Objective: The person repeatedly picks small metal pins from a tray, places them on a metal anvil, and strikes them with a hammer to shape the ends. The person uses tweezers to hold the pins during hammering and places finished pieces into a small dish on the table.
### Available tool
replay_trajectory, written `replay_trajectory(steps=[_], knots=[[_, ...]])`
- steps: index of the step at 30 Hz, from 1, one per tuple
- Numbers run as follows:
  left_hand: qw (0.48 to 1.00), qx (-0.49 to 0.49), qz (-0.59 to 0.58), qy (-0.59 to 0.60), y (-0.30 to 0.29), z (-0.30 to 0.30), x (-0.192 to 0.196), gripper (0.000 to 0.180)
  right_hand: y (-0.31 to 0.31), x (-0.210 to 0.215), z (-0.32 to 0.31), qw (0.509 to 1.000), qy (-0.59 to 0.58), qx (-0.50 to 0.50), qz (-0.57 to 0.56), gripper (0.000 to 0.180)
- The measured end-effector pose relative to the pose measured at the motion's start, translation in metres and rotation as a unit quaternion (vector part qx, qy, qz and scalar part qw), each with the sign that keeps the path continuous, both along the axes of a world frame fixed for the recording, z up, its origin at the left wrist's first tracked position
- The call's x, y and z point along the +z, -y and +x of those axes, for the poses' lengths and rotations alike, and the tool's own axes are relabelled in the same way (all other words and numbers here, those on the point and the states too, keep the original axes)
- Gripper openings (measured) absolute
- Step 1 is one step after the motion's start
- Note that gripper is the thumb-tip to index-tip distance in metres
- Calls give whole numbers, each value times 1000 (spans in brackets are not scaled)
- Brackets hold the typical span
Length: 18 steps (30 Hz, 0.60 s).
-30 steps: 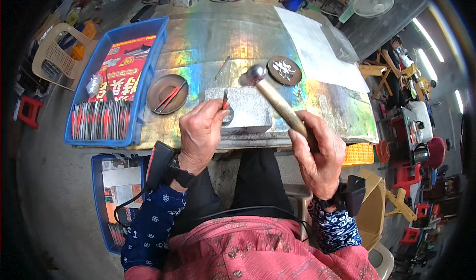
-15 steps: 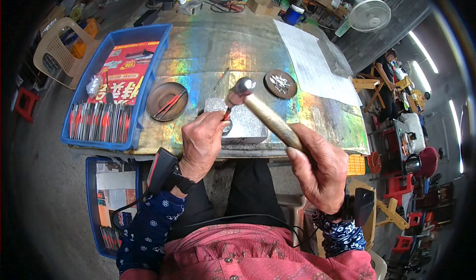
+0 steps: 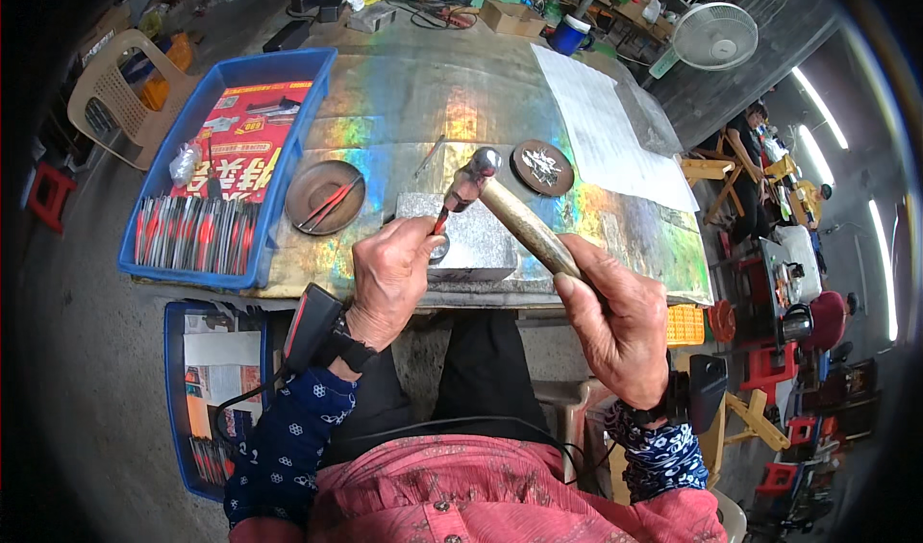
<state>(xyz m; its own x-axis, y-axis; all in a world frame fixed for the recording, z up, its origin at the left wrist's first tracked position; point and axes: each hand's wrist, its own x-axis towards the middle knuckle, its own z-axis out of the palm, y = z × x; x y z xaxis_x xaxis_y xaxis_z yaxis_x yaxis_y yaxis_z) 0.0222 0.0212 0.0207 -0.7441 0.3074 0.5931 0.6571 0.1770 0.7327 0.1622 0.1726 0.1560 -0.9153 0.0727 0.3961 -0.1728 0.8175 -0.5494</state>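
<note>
right hand (image 3: pixel 621 324) grips a hammer (image 3: pixel 526 224), left hand (image 3: pixel 391 269) pinches a small red piece (image 3: pixel 440 223).

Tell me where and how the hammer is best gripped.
Probably best: the handle, near the end away from the metal head, coming from the right, as the right hand does. The handle is long and straight, slanting down rightward, while the left hand sits close to the metal head.

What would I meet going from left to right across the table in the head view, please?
Blue tray, larger brown bowl, left hand, grey block, brown dish of white pieces, right hand.
</note>
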Motion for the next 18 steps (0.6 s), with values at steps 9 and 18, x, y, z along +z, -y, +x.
replay_trajectory(steps=[9,18], knots=[[1000,-6,12,14,1,2,-1,13,12,10,-2,997,-66,-4,-47,34],[1000,-9,11,-3,0,0,0,11,1,-4,8,998,-21,-45,-35,26]])
